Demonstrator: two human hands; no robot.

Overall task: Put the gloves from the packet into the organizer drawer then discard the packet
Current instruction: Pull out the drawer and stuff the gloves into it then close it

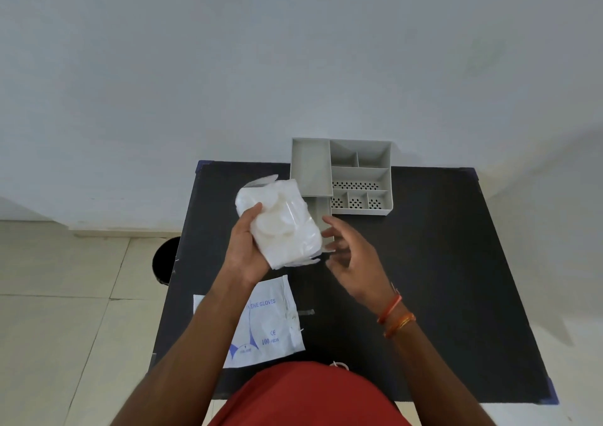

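above the middle of the black table (pixel 440 262), the left hand (pixel 244 249) grasps a thick white stack of gloves (pixel 280 220), thumb curled over its upper face and fingers hidden beneath it. the stack is tilted, its far end pointing away from the person and a few loose thin edges trailing at its near right corner. the right hand (pixel 352 256) hangs just to the right of the stack, fingers relaxed and spread, gripping nothing; its fingertips are very near those loose edges, and i cannot tell if they touch. orange thread bands (pixel 394 314) circle the right wrist

behind the gloves, at the far edge of the table, stands the grey organizer (pixel 359 177) with several compartments, some with perforated floors. its narrow drawer (pixel 321 210) sticks out from the front left toward the person, partly hidden by the stack, so the gloves are held just in front of and above it

the packet (pixel 270 327) lies flat on the table near the person, under the left forearm, white with blue print reading "gloves" and "100 pieces". a black bin (pixel 166 259) stands on the floor tiles against the table's left side
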